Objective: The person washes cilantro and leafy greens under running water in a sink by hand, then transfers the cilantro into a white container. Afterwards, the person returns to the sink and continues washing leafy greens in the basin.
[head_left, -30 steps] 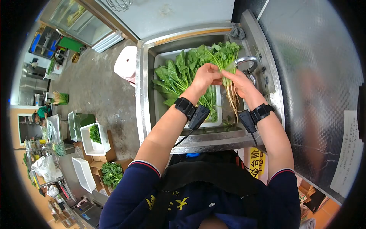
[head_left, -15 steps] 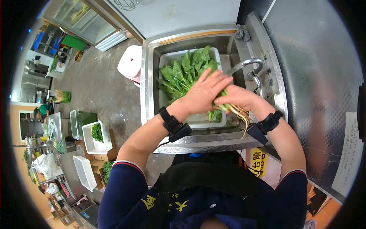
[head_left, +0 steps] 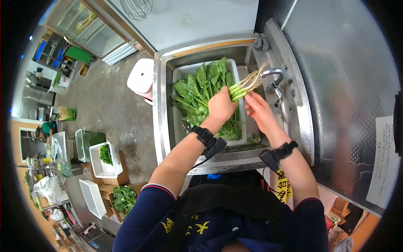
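Over the sink (head_left: 262, 145), my left hand (head_left: 221, 108) is wrapped round a bunch of coriander (head_left: 238, 93). Its pale roots point up and right to just beside the faucet spout (head_left: 275, 72), while fine leaves hang below my left hand. My right hand (head_left: 261, 112) is just under the stems on the right, fingers stretched and partly curled, holding nothing visible. Below lies a white tub (head_left: 238, 73) in the basin, filled with broad-leaved greens (head_left: 195, 86) that look like spinach.
A grey scrubber (head_left: 261, 42) sits at the sink's back corner. On the left stand a pink-white lidded bin (head_left: 141, 77), a white crate with greens (head_left: 113, 171) and a white tub (head_left: 93, 197). A metal counter (head_left: 336, 105) borders the right.
The bunch has swung round, its roots moving from the lower right to the upper right by the faucet. My left hand now grips the stems; my right hand has come off them.
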{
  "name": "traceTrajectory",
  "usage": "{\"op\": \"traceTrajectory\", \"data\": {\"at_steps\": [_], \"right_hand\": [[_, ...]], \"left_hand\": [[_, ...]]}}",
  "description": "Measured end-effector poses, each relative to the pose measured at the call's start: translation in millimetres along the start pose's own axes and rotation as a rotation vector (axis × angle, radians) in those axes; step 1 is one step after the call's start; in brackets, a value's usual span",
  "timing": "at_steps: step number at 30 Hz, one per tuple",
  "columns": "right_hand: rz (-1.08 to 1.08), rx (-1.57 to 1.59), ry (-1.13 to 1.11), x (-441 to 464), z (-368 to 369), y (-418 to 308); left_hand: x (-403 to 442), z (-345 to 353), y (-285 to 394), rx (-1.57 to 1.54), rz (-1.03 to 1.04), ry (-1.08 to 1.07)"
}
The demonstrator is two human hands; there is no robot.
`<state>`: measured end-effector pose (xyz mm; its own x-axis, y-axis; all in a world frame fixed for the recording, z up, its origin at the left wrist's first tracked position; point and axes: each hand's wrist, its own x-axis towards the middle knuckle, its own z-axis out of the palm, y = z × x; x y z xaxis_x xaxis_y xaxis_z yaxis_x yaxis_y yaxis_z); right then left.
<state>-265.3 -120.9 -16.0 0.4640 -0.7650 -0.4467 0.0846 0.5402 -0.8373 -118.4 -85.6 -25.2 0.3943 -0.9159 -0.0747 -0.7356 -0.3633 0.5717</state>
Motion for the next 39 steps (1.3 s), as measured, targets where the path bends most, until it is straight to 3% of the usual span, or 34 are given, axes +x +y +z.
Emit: {"op": "traceTrajectory", "data": {"at_steps": [3, 5, 7, 10, 11, 14, 16, 17, 19, 23, 32, 35, 39], "right_hand": [[-0.051, 0.111, -0.011, 25, 1, -4], [-0.037, 0.029, 0.027, 29, 3, -9], [-0.031, -0.055, 0.018, 42, -11, -8], [0.013, -0.131, -0.061, 47, -24, -17], [0.076, -0.158, -0.095, 47, -27, -25], [0.169, -0.164, -0.223, 47, -23, -44], [0.093, -0.21, -0.2, 49, -10, -48], [0.09, -0.211, -0.202, 49, -8, -49], [0.039, -0.191, -0.227, 50, -7, -48], [-0.078, -0.22, -0.302, 45, -19, -50], [0.047, -0.242, -0.275, 37, -34, -55], [0.114, -0.256, -0.237, 38, -35, -55], [0.097, -0.331, -0.252, 35, -35, -56]], "left_hand": [[-3, 8, 14, 0.064, 0.03, -0.037], [-11, 9, 18, 0.09, 0.118, -0.071], [-12, 2, 20, 0.081, 0.077, -0.185], [3, -6, 1, -0.253, 0.301, -0.384], [13, -15, -3, -0.432, 0.212, -0.497], [28, 1, -15, -0.457, 0.262, -0.346], [29, 5, -7, -0.803, 0.152, -0.673], [28, 6, -6, -0.802, 0.154, -0.671], [17, 0, 3, -1.247, -0.031, -0.777], [17, -2, 2, -1.31, -0.137, -0.762], [23, 6, 8, -1.306, -0.178, -0.954], [19, 6, 9, -1.205, -0.058, -0.982], [20, 3, 5, -1.365, -0.187, -1.027]]}}
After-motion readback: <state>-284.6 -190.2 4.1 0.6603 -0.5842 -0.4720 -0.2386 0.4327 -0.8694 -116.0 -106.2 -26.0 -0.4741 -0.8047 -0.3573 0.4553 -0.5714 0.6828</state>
